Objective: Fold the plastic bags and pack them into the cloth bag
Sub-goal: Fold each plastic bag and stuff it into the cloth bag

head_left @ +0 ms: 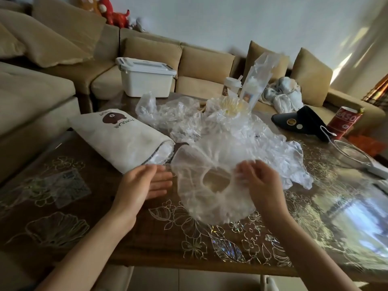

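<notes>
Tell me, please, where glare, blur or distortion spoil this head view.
In the head view, window glare washes out the table at right; motion blur smears the fingertips of the left hand and right hand; the wide-angle lens bows the sofa; the plastic bag reads faintly.

Table (159,234), floral-printed glossy top. On it: cloth bag (117,137), beyond left hand (142,183); plastic bags (210,122), heaped beyond right hand (260,181); black pouch (302,120) and wire sieve (352,156), far right of it.
</notes>
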